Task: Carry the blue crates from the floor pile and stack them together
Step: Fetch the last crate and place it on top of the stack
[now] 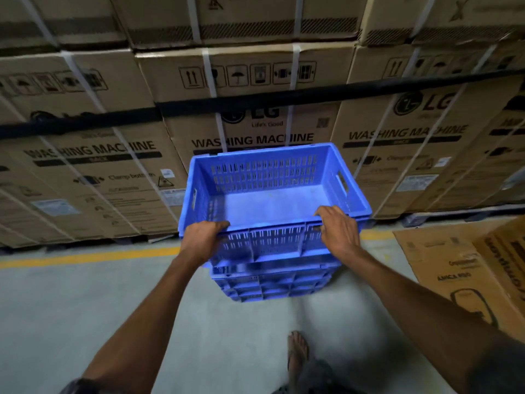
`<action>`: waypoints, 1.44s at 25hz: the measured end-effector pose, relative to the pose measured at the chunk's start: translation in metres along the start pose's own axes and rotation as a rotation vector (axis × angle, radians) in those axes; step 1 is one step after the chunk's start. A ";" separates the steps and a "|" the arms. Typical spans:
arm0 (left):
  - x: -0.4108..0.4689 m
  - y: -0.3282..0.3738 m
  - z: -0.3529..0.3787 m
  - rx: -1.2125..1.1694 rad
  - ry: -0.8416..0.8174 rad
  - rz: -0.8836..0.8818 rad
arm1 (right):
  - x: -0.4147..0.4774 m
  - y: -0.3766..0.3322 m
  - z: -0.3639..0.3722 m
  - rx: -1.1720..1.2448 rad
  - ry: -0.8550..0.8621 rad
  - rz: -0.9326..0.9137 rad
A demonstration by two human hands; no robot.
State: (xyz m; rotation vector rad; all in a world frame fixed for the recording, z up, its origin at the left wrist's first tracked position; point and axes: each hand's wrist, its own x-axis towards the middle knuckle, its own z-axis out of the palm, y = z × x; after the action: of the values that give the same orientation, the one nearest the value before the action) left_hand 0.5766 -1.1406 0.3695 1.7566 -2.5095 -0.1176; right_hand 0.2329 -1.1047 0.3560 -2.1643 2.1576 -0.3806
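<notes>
- Overhead, the view looked down on a grey concrete floor (85, 308) crossed by a yellow painted line (85, 255) running left to right.
- Beyond the line stood a wall of strapped cardboard cartons (93, 172) printed "WASHING MACHINE", stacked in at least two tiers on pallets.
- A further printed cardboard box (466, 268) sat at the right edge, on the near side of the line.
- A stack of blue crates (270, 282) stood on the floor near the yellow line, just in front of the cartons.
- The top blue crate (270, 200) sat nested into that stack, upright and empty, its slotted walls and handle cut-outs visible.
- The left hand (203, 240) was curled over the near rim at the left corner, fingers wrapped on the edge.
- The right hand (338, 231) gripped the near rim at the right corner, fingertips hooked inside the wall.
- One sandalled foot (297, 351) stood on the floor behind the stack.
- Open floor lay to the left of the stack; the right side was narrower, bounded by the cardboard box.
</notes>
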 end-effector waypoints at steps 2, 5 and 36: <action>0.022 -0.006 0.015 -0.008 -0.023 -0.043 | 0.027 0.004 0.015 0.013 -0.047 -0.011; 0.036 -0.013 0.039 -0.007 -0.054 -0.094 | 0.044 0.006 0.041 0.017 -0.098 0.008; 0.000 0.021 0.110 0.002 -0.204 -0.098 | -0.002 0.034 0.070 -0.503 -0.308 -0.114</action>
State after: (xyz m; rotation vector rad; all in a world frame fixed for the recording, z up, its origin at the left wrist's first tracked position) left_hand 0.5451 -1.1315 0.2620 1.9606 -2.5561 -0.3157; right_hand 0.2147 -1.1121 0.2805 -2.3832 2.1196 0.5185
